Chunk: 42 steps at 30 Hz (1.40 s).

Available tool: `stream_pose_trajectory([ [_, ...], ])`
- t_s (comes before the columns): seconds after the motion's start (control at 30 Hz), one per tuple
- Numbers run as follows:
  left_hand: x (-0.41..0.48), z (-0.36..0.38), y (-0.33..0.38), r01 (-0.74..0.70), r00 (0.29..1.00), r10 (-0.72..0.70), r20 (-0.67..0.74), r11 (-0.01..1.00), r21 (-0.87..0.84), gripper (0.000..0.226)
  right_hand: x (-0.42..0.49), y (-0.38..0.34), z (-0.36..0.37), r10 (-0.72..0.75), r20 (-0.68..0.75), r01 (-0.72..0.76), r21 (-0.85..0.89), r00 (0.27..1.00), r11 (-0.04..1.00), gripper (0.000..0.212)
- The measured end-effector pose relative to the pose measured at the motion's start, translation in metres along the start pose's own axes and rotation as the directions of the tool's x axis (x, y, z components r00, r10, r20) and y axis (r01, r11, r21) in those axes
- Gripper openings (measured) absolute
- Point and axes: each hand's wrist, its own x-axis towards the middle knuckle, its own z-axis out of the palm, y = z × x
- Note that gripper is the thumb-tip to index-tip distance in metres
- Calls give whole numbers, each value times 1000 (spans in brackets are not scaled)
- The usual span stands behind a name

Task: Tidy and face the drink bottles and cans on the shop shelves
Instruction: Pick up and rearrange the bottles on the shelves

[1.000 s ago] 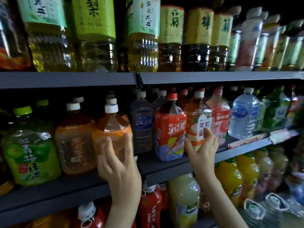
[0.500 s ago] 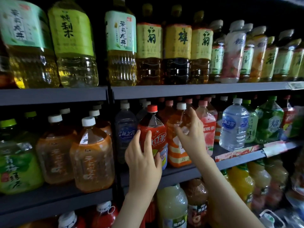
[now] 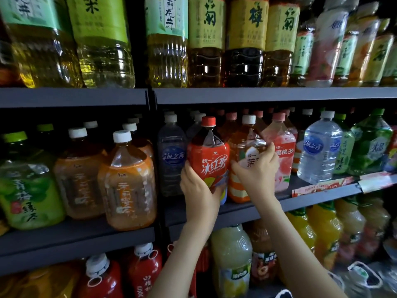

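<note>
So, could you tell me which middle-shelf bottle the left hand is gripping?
The left hand grips the red-labelled, red-capped plastic bottle; the right hand holds the orange-striped, white-capped bottle beside it.

Left hand (image 3: 199, 188) came over from the orange tea bottle (image 3: 129, 179) and now grips the red iced tea bottle (image 3: 211, 155) low down. Right hand (image 3: 257, 168) has wrapped round the striped bottle (image 3: 238, 188) just right of it.

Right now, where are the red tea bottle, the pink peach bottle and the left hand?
red tea bottle (image 3: 211, 162), head view, red label
pink peach bottle (image 3: 283, 168), head view, pink label
left hand (image 3: 197, 190), head view, back of hand
</note>
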Motion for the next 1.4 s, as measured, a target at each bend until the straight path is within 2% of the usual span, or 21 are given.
stream_pose_trajectory([
  [0.1, 0, 0, -4, -26, 1000, 26, 10, 999, -25, 100, 7, -7, -8, 59, 52, -58, -30, 997, 998, 111],
  [0.2, -2, 0, -3, -67, 998, 66, -14, 997, -29, 96, 9, -7, -10, 68, 41, -66, -33, 997, 997, 109],
  [0.3, -4, -4, 3, -194, 972, 199, -125, 980, 44, 89, 6, -8, -12, 59, -17, -58, 46, 998, 997, 92],
  [0.37, -2, -11, 10, -292, 939, 299, -173, 954, 65, 76, 3, -12, -16, 104, -27, -102, 61, 994, 993, 91],
  [0.43, 2, -20, 21, -371, 918, 372, -140, 928, 34, 65, -2, -18, -23, 146, -43, -143, 68, 988, 987, 93],
  [0.5, 8, -28, 36, -388, 921, 389, 13, 920, -56, 65, -5, -27, -34, 192, -60, -185, 101, 980, 978, 89],
  [0.57, 14, -33, 50, -338, 904, 358, 234, 933, -124, 70, -4, -39, -47, 227, -55, -220, 109, 972, 969, 87],
  [0.63, 19, -35, 63, -218, 865, 256, 432, 967, -135, 77, -2, -49, -58, 246, -42, -241, 102, 968, 965, 85],
  [0.73, 32, -31, 75, -45, 794, 75, 603, 997, -65, 80, -9, -57, -68, 301, 3, -299, 108, 954, 948, 85],
  [0.83, 39, -29, 81, 45, 694, -36, 719, 999, 6, 79, -20, -61, -75, 358, 41, -361, 131, 933, 924, 81],
  [0.93, 39, -34, 90, 91, 618, -129, 775, 992, 93, 75, -24, -72, -85, 410, 78, -417, 169, 909, 893, 80],
  [1.13, 37, -54, 121, 124, 564, -257, 785, 966, 228, 63, -20, -94, -113, 541, 175, -561, 92, 822, 823, 79],
  [1.27, 24, -63, 166, 128, 489, -316, 813, 948, 292, 54, -16, -103, -150, 649, 232, -677, 65, 725, 733, 70],
  [1.4, 15, -63, 226, 148, 388, -355, 850, 935, 323, 63, 6, -110, -205, 775, 259, -812, 72, 576, 579, 43],
])
